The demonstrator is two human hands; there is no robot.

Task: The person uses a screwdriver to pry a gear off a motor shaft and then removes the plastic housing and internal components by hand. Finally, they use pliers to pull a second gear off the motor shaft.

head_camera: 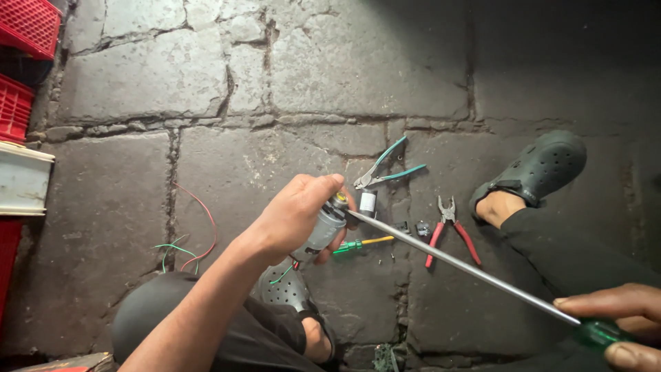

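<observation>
We've got the small motor (pixel 323 231) wrapped tight in our left hand (pixel 297 215) above the stone floor (pixel 124 172) — smooth metal, probably slippery, so grip its body. Right hand (pixel 616 317) clutches the long screwdriver (pixel 468 269) — tip at the motor's end.

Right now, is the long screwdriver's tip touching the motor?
Touching. The head view shows the screwdriver shaft running from the right hand with its tip meeting the end of the motor held in the left hand, with no gap.
</observation>
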